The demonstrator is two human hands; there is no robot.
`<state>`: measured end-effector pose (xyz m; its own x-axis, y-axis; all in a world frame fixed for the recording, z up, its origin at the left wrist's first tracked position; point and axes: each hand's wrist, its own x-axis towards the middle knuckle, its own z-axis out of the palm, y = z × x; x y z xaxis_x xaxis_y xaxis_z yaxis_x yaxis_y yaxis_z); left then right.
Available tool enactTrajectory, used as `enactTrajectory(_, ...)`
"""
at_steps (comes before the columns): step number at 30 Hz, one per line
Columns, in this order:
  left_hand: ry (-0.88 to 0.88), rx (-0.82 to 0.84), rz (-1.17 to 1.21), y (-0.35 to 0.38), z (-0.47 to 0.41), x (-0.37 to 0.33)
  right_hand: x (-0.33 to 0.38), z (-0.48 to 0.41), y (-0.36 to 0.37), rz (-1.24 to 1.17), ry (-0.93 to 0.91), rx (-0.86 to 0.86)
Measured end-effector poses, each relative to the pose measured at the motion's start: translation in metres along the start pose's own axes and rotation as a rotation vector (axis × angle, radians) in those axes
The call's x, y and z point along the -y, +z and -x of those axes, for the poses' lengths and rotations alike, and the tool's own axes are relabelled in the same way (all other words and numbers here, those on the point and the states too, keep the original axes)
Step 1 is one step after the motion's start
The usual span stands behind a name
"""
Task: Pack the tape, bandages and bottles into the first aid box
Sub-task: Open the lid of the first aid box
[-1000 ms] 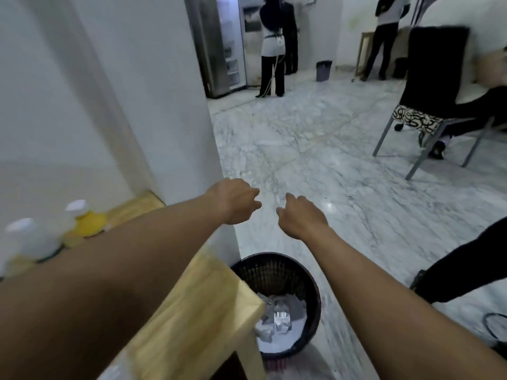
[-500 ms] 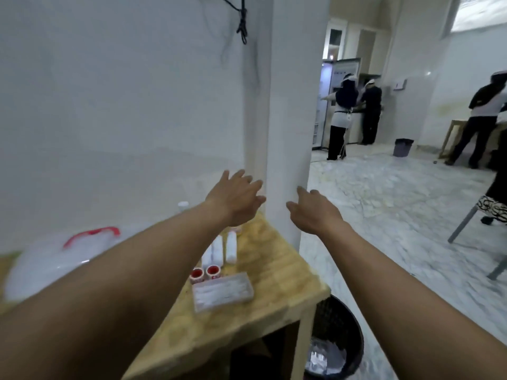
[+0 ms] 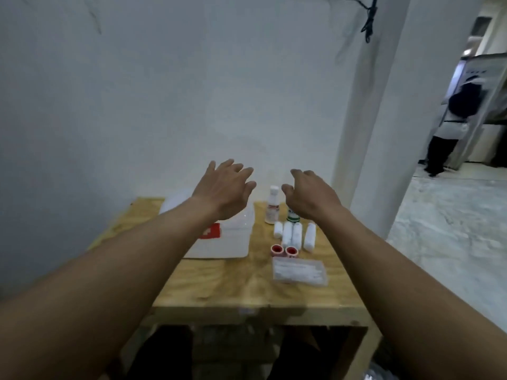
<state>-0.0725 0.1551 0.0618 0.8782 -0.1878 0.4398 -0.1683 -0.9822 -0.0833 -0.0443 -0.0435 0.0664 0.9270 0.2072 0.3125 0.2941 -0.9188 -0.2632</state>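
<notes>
A white first aid box (image 3: 219, 242) with a red cross label lies shut on the wooden table (image 3: 241, 286); my left forearm covers part of it. To its right stand a white bottle (image 3: 272, 205) and a green-labelled bottle (image 3: 292, 217), the latter half hidden behind my right hand. In front of them lie several white bandage rolls (image 3: 295, 234), two red tape rolls (image 3: 284, 250) and a clear flat packet (image 3: 299, 270). My left hand (image 3: 227, 187) hovers above the box, fingers spread, empty. My right hand (image 3: 310, 194) hangs over the bottles, fingers apart, holding nothing.
A white wall rises right behind the table, with a white pillar (image 3: 384, 119) at its right end. A black cable (image 3: 369, 20) hangs from above. A person (image 3: 452, 127) stands far right on the marble floor. Dark space lies under the table.
My view has swung left from the floor and bin to the table, now facing it squarely. Both hands stay stretched out, fingers now spread above the box and bottles.
</notes>
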Motion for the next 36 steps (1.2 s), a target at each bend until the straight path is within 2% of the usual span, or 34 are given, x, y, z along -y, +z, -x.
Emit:
enactTrajectory(8,-0.234,-0.021,0.087,0.004,0.072,0.045,0.054,0.008,0.027,-0.052,-0.222,0.126)
enactTrajectory(12,-0.257,-0.004,0.124,0.014,0.096,0.049,0.075,0.015,0.037,-0.084,-0.312,0.220)
enactTrajectory(17,-0.237,-0.015,0.121,0.029,0.099,0.056,0.085,0.026,0.050,-0.079,-0.308,0.287)
enactTrajectory(20,-0.249,-0.129,0.076,0.038,0.098,0.060,0.087,0.026,0.050,-0.058,-0.308,0.278)
enactTrajectory(23,-0.328,-0.283,0.059,0.044,0.099,0.055,0.088,0.024,0.053,-0.044,-0.312,0.280)
enactTrajectory(25,-0.386,-0.329,0.092,0.047,0.099,0.050,0.088,0.020,0.056,-0.063,-0.299,0.272)
enactTrajectory(27,-0.523,-0.351,0.220,0.048,0.099,0.043,0.088,0.016,0.058,-0.079,-0.278,0.277)
enactTrajectory(29,-0.762,-0.339,0.458,0.045,0.098,0.031,0.088,0.012,0.061,-0.075,-0.268,0.281)
enactTrajectory(33,-1.243,-0.291,1.112,0.053,0.083,0.020,0.087,0.009,0.064,-0.062,-0.275,0.272)
enactTrajectory(36,-1.416,-0.315,1.687,0.055,0.078,0.019,0.086,0.005,0.067,-0.056,-0.274,0.276)
